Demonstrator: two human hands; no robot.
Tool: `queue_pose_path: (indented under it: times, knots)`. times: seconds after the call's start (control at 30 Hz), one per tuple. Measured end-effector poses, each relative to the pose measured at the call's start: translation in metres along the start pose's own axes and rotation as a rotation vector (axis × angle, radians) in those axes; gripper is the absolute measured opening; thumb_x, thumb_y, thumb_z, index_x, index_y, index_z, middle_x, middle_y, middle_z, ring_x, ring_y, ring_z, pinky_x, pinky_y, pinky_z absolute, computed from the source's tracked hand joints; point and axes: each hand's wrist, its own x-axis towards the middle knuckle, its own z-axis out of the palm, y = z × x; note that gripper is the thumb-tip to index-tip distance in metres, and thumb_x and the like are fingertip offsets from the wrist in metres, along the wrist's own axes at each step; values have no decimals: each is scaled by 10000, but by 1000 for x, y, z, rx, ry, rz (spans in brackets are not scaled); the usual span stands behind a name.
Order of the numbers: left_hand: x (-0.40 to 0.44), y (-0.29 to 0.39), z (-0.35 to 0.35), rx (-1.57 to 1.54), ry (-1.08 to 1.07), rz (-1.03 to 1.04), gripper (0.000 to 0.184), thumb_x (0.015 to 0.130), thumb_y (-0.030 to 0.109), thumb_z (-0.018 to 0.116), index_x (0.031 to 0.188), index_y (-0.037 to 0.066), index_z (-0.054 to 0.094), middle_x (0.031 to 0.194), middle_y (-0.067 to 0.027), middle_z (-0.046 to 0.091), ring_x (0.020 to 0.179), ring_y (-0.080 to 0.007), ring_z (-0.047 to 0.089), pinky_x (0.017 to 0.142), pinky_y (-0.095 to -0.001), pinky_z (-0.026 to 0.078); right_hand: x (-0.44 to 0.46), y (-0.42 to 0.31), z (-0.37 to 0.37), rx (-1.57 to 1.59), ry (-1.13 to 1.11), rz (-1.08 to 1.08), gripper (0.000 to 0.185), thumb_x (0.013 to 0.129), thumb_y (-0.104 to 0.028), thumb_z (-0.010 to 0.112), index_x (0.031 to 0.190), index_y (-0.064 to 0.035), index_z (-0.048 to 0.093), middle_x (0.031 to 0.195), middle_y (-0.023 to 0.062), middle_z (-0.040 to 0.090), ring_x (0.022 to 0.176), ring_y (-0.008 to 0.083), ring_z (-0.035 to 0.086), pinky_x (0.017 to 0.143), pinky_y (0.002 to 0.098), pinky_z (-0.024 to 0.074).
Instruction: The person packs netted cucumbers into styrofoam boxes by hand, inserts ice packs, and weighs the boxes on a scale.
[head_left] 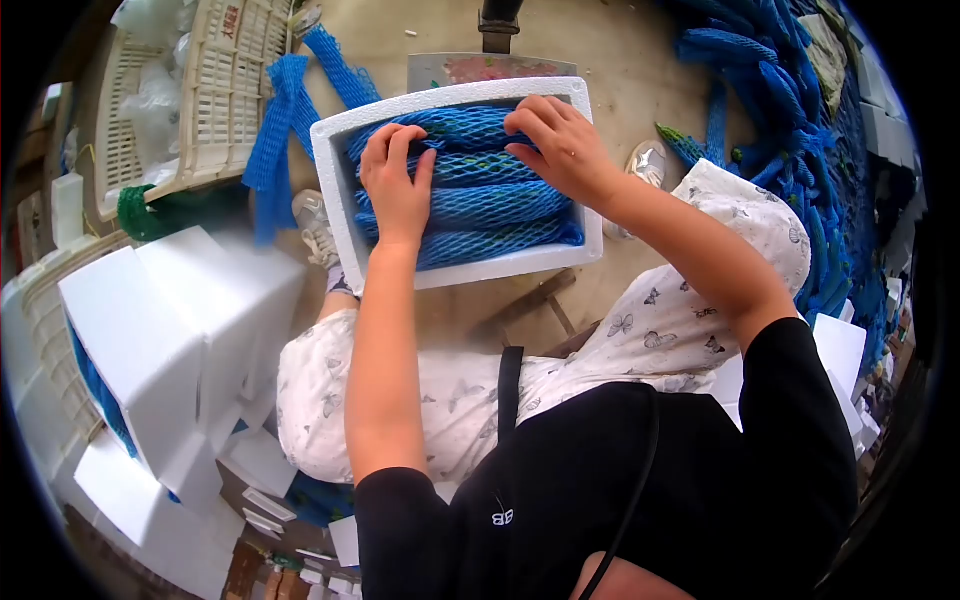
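A white foam box (334, 215) stands in front of my knees, filled with long bundles in blue netting (490, 205) lying side by side across it. Bits of green show through the mesh. My left hand (397, 180) rests on the left end of the upper bundles, its fingers bent and apart. At the upper right of the box, my right hand (562, 145) touches the topmost bundle with curled fingers, thumb apart from them. Neither hand is wrapped round a bundle.
Loose blue nets (268, 150) lie left of the box beside a cream plastic crate (225, 90). White foam boxes (150, 350) are stacked at the left. A heap of netted bundles (790, 140) lies at the right. A metal post (498, 30) stands beyond the box.
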Motion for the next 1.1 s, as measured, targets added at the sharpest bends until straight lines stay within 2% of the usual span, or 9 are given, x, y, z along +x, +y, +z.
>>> queue_pose_path:
  times: [0.2,0.33,0.37,0.47,0.67,0.83,1.0,1.03,1.1]
  knots:
    - [-2,-8,4,-3,75,-77,228,805,165,641,1024,135,585,1085,-83,562,1063,-303,509,909,-425,363,1,0,1,-2,-245,187,186,838,-179,614,955,-64,526,957,130,565,952,337,544,801,434,449]
    - [-50,28,-57,253,385,-449,621,821,244,666,1358,92,394,1412,-119,382,1331,-322,320,1104,-569,147,-62,-1,-13,-96,410,460,662,767,-163,697,1325,9,383,1294,227,465,1194,373,455,1023,410,349]
    - [-70,21,-48,373,237,-659,734,812,265,681,1410,54,313,1420,-138,382,1273,-341,407,1062,-523,288,-100,36,28,507,370,685,738,748,-172,717,1353,24,343,1330,236,447,1207,376,450,1023,407,348]
    - [-76,-1,-61,80,6,-807,593,794,237,678,1303,51,439,1267,-191,520,1111,-366,534,886,-440,449,-100,37,19,298,85,914,648,788,-212,622,1354,-2,387,1186,247,573,1095,386,557,945,406,418]
    - [-49,-32,-88,184,-8,-779,358,770,189,686,1090,87,562,1039,-132,617,962,-350,604,800,-456,494,-80,8,-17,144,147,728,502,798,-230,597,1248,-24,521,1095,234,628,1008,367,610,897,413,458]
    - [-27,50,-258,212,334,-401,382,756,163,662,1122,80,588,926,-194,660,872,-401,620,770,-460,492,-13,-101,-113,131,231,434,288,841,-236,581,970,20,589,738,125,613,685,207,590,653,340,471]
    - [-50,110,-451,641,724,-222,577,797,181,678,1318,109,441,912,-203,679,833,-366,667,717,-436,531,130,-239,-166,264,440,-100,258,913,-219,558,1054,-5,589,818,122,654,712,172,633,657,300,505]
    - [-58,122,-490,674,708,-405,547,816,235,666,1311,104,474,954,-217,673,882,-375,659,771,-438,520,165,-262,-176,266,335,-180,256,920,-233,556,1059,-22,603,826,97,658,723,152,631,662,283,502]
    - [-78,106,-561,836,814,-366,541,815,325,666,1293,116,526,1076,-210,651,1025,-373,615,885,-428,474,232,-324,-178,223,201,-60,369,857,-296,623,1079,-2,600,913,134,653,800,188,616,709,330,493]
